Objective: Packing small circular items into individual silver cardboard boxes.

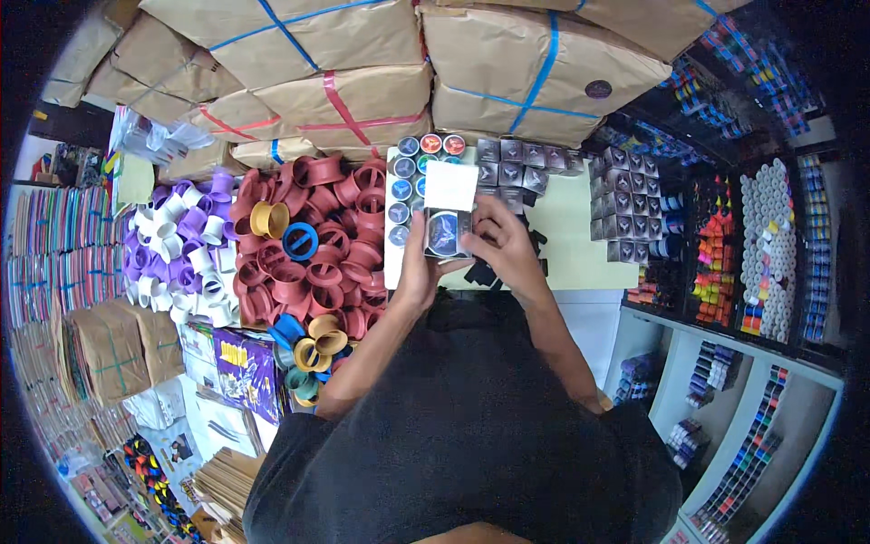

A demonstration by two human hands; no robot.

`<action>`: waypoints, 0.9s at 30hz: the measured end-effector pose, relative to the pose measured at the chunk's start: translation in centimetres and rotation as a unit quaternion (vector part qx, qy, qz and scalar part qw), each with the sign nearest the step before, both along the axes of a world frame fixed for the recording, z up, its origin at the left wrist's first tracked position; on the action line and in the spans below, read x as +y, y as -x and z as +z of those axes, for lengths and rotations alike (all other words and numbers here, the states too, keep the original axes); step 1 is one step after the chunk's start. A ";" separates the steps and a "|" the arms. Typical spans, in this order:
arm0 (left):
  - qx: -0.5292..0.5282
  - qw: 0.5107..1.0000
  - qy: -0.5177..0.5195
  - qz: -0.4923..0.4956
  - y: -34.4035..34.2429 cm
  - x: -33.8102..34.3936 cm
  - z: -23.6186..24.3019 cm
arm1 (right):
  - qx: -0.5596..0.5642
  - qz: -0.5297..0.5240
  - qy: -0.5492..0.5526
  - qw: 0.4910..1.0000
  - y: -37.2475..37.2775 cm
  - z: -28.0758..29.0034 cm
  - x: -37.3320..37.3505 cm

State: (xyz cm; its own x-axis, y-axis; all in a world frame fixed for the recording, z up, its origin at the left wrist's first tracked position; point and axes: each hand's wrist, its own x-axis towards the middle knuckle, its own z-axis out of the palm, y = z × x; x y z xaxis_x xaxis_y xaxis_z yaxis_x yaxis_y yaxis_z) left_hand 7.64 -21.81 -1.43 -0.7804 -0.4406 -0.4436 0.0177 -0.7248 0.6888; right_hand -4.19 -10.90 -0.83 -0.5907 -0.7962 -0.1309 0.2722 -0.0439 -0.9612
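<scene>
- Between the left hand [418, 274] and the right hand [504, 247], over the near part of the pale counter [571, 227], is a small box with a dark blue round tin [443, 234] showing at its face.
- Along the box's left side runs the left thumb; that hand is partly closed, its fingers reaching underneath to support it.
- At the box's right edge, the right hand is half curled, thumb and bent fingers touching it; how firmly they grip, I cannot tell.
- At the box's far edge is a white square flap [451, 186]; whether it is attached is unclear.
- Just left of the box, round tins [401, 189] stand in rows.
- Beyond the right hand are dark small boxes [512, 174], with stacked boxes [625, 204] farther right.
- Left of the counter lies a heap of maroon plastic spools [313, 195].
- Behind everything are paper-wrapped parcels [494, 68].
</scene>
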 end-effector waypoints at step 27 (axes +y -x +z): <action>0.071 0.984 0.024 -0.164 -5.1 -4.6 0.4 | 0.263 0.080 0.054 0.960 -1.9 -1.5 -2.9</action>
State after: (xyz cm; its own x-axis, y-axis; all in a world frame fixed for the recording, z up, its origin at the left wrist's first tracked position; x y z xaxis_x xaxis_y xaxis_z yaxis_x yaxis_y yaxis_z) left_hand 12.77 -26.42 -0.99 -0.9367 -0.1730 -0.3045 -0.1124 -0.6750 0.7292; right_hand -2.25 -13.79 -2.33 -0.4213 -0.8746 0.2400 -0.2388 -0.1483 -0.9597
